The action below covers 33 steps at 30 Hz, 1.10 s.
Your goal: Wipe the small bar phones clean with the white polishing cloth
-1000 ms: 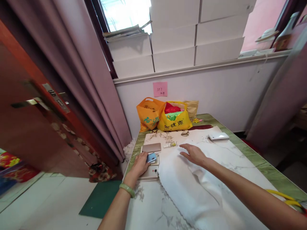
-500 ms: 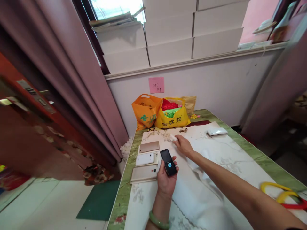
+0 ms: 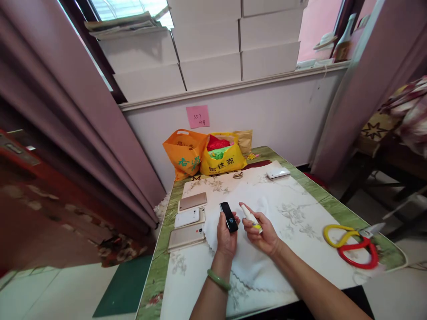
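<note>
My left hand (image 3: 227, 235), with a green bangle at the wrist, is closed around a small black mobile phone (image 3: 228, 217), its screen side up. Close by on the right, my right hand (image 3: 262, 233) grips a small white spray bottle (image 3: 251, 216) with a yellow label, its nozzle end pointing up and to the left. Phone and bottle are apart. Beneath both hands a white cloth (image 3: 256, 266) with a scalloped edge lies spread on the table. To the left of my hands lie several phones, among them a white phone (image 3: 187, 218) and a gold phone (image 3: 187, 237).
Large scissors (image 3: 350, 244) with yellow and red handles lie at the right edge of the table. A white device (image 3: 278, 173) sits at the far right. An orange bag (image 3: 184, 153) and a yellow bag (image 3: 223, 162) stand at the back against the wall.
My right hand has drawn back from the far part of the table and now holds the spray bottle beside the phone. The phone in my left hand is turned more on edge. The view has shifted right.
</note>
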Motion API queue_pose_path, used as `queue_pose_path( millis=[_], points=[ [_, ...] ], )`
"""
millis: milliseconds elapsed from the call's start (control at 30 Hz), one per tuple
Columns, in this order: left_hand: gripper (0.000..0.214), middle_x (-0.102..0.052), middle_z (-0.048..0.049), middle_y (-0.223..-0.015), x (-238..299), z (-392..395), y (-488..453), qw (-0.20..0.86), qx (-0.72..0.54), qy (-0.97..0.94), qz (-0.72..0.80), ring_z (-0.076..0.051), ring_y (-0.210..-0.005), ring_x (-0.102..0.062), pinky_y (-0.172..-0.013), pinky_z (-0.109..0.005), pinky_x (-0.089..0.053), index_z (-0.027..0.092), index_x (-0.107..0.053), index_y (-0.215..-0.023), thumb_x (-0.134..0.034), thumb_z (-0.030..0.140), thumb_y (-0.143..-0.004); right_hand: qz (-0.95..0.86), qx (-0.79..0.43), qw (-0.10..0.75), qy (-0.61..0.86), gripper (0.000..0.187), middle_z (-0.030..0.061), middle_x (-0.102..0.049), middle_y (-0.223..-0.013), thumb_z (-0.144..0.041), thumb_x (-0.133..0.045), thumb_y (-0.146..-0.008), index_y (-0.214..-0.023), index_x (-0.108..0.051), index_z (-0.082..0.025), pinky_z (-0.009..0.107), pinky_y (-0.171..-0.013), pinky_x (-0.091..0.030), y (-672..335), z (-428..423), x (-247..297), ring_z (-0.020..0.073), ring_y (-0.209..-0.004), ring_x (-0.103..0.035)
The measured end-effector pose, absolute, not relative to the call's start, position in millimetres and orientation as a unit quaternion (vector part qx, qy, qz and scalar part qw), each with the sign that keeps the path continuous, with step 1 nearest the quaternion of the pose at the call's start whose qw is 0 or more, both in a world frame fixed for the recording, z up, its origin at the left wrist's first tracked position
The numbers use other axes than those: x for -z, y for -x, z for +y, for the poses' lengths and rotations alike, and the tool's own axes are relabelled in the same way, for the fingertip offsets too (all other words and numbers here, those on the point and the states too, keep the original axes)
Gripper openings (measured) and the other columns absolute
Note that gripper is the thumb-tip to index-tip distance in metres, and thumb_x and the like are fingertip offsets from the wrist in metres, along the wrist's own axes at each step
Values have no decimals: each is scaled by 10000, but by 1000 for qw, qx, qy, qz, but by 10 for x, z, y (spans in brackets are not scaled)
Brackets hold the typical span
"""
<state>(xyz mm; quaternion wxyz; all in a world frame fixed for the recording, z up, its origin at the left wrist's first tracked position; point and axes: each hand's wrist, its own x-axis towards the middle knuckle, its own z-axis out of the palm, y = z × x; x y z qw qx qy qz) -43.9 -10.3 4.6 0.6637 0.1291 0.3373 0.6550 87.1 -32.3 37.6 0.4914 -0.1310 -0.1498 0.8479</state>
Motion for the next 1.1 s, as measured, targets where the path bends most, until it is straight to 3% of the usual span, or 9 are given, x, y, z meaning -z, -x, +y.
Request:
queue_pose_path(
  millis=[133,300,467,633,800,967,1100],
  points=[
    [368,-685,-64,-790,-52,-146,395,639,-662,-159,358,-130,-660,-639,-698,-280,-527,114,-647,-898,-661,468,-797,-144,-862,478,87,455,-80,-419,-609,-325,-505,-870,-1317,-437,-275,86,-308,-139,-924,-315,-324,28,-366,-249],
    [410,-694,-75,-793,-64,-147,403,647,-657,-144,360,-133,-658,-643,-692,-275,-519,106,-661,-892,-631,506,-802,-186,-826,507,162,452,-35,-532,-699,-350,-539,-881,-1322,-460,-286,97,-348,-238,-882,-409,-412,25,-407,-329],
    [452,-688,-80,-763,-77,-154,408,656,-642,-169,360,-152,-669,-654,-719,-298,-519,93,-675,-878,-610,533,-801,-223,-776,546,224,468,-26,-576,-781,-456,-568,-873,-1310,-473,-318,119,-330,-227,-843,-457,-497,22,-400,-317],
    [472,-704,-104,-823,-71,-161,422,669,-627,-157,367,-160,-668,-649,-711,-312,-515,87,-675,-923,-611,539,-802,-440,-591,545,401,510,-59,-541,-697,-482,-535,-880,-1357,-429,-339,183,-325,-329,-839,-459,-449,66,-365,-428],
    [492,-713,-99,-850,-46,-164,413,690,-622,-154,337,-166,-723,-656,-740,-292,-507,83,-687,-983,-607,538,-813,-592,-385,511,490,413,-76,-501,-519,-386,-478,-902,-1292,-503,-251,237,-507,-464,-786,-352,-462,119,-418,-502],
    [406,-717,-93,-976,-42,-159,414,713,-610,-113,328,-175,-854,-670,-840,-288,-505,126,-684,-1062,-636,452,-826,-654,-269,495,505,369,-1,-656,-767,-325,-425,-906,-1251,-512,-226,247,-618,-480,-707,-210,-460,160,-625,-627],
    [394,-718,-98,-979,-34,-153,422,716,-605,-101,332,-176,-850,-671,-842,-290,-514,128,-689,-1052,-621,453,-839,-674,-230,486,506,328,36,-677,-977,-297,-414,-903,-1205,-518,-225,266,-690,-497,-682,-180,-380,173,-728,-650]
  ],
)
